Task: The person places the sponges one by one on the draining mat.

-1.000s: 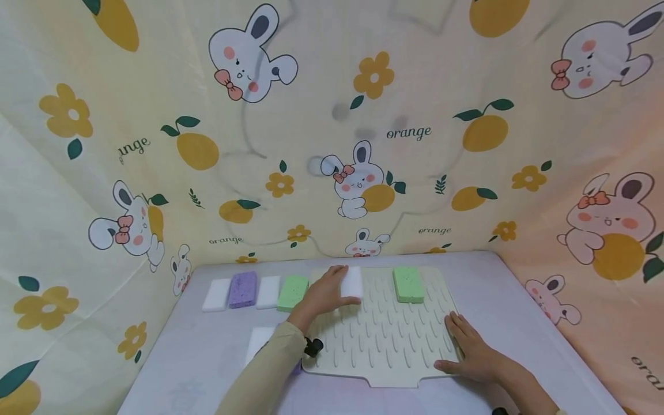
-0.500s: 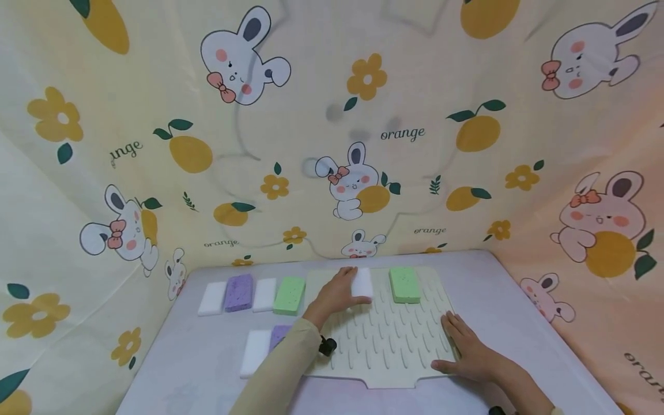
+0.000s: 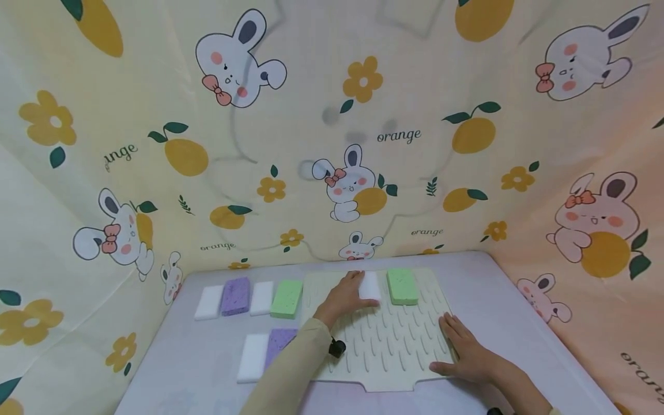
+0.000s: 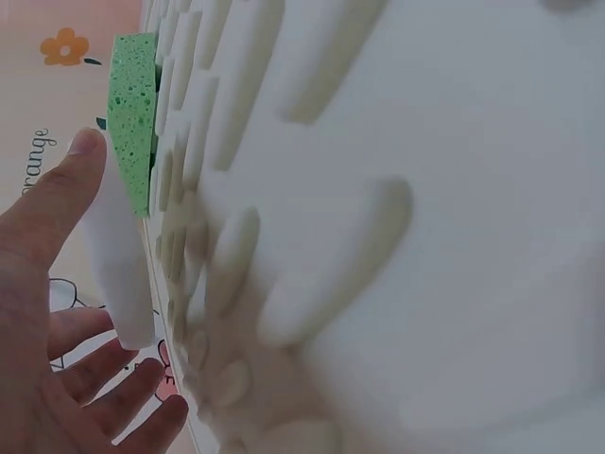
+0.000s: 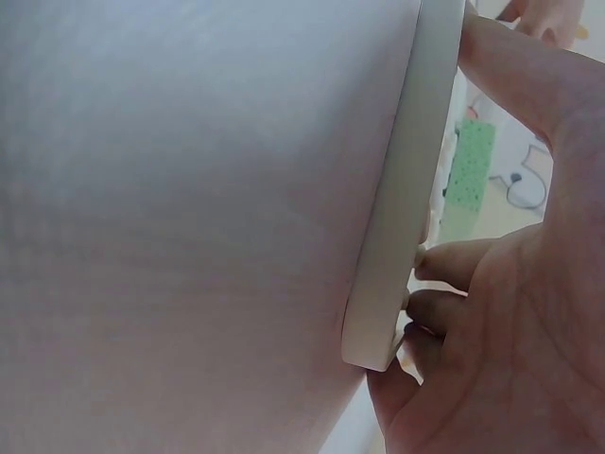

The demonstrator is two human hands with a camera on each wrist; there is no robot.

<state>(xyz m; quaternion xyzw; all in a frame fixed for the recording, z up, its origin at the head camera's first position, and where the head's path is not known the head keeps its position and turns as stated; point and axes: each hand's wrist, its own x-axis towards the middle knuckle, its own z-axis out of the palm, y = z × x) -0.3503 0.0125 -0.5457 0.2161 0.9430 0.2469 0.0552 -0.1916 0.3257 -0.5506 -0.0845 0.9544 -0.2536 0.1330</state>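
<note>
A white sponge (image 3: 370, 287) lies on the cream ridged mat (image 3: 384, 346) near its back edge. My left hand (image 3: 344, 297) grips it between thumb and fingers. In the left wrist view the white sponge (image 4: 118, 270) spans from the thumb to the fingers, and a porous green sponge (image 4: 132, 113) stands beyond it. That green sponge (image 3: 402, 286) sits just right of the white one, with a narrow gap between them. At the mat's right edge, my right hand (image 3: 469, 351) rests with fingers extended; in the right wrist view its fingers (image 5: 454, 260) touch the mat's side (image 5: 402, 218).
Left of the mat stands a row: a white sponge (image 3: 210, 302), a purple sponge (image 3: 236, 296), another white sponge (image 3: 261, 297) and a green sponge (image 3: 286, 299). Nearer lie a white sponge (image 3: 252, 358) and a purple sponge (image 3: 280, 344), partly behind the left sleeve. A printed curtain (image 3: 311, 115) surrounds the table.
My left hand has shifted right with the white sponge, bringing it closer to the green sponge on the mat. The nearer purple sponge now shows more beside the sleeve. My right hand stays put.
</note>
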